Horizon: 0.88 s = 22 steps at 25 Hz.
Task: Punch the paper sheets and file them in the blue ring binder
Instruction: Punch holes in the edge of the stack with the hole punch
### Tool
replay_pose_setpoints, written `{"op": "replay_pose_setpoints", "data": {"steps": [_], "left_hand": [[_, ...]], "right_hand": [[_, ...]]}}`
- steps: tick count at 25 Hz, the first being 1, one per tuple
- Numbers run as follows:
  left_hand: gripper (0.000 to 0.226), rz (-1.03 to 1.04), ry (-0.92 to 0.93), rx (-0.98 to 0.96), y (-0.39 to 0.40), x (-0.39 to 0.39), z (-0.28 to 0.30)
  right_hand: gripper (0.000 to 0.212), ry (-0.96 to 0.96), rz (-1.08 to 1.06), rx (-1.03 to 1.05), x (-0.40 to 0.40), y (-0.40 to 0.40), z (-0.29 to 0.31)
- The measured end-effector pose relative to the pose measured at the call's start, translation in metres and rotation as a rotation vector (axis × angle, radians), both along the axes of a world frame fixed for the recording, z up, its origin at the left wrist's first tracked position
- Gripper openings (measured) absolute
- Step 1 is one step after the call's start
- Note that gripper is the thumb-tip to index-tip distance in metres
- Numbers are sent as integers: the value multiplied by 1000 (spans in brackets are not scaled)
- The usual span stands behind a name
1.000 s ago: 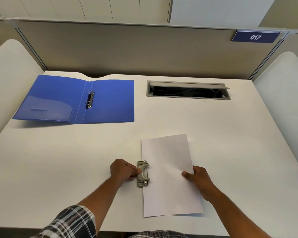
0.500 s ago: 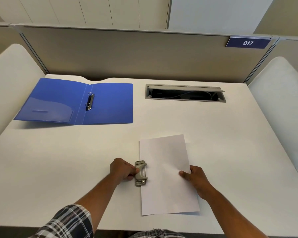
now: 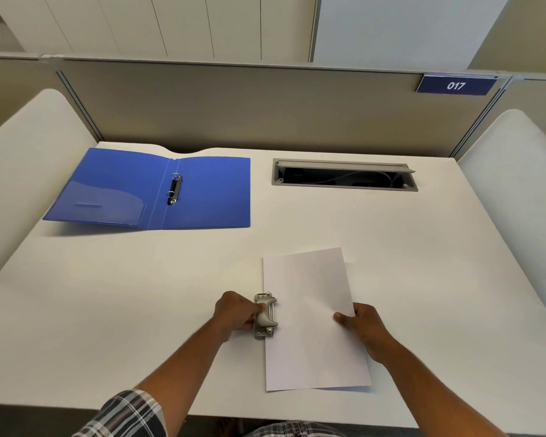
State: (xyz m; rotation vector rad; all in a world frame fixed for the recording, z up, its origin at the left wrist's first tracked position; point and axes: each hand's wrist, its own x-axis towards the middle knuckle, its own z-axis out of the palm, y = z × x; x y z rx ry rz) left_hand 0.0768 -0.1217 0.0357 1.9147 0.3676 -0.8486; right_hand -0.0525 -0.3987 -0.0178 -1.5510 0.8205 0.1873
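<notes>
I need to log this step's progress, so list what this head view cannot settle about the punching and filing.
- Holes: the paper sheets' left edge sits inside the hole punch, which hides any holes.
- Sheet count: the stack's edges are too thin to tell.
- Left hand: its fingers wrap the punch; pressing force cannot be told.
- Blue ring binder: its rings are too small to tell whether they are open.
- Right hand: fingertips hidden under the sheets.

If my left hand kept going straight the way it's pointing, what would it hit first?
The left hand points rightward and already grips the hole punch; pushing on, it would probably drive the punch against the paper sheets in its slot.
</notes>
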Motion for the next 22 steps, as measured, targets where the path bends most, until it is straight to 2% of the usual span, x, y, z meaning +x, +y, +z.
{"op": "replay_pose_setpoints", "data": {"steps": [1,5,12,16,22], "left_hand": [[30,-13,-33,28,-1,-3,0],[39,-83,-161,150,-4,-9,-3],[41,-88,-185,157,-4,-11,-5],[50,-105,-209,173,-5,-12,-9],[40,-127,-207,164,-4,-12,-9]], "right_hand": [[15,1,1,0,0,0,0],[14,-1,-6,1,0,4,2],[17,7,-12,-3,0,4,3],[17,8,-7,-6,0,4,5],[17,15,-19,48,1,3,7]]}}
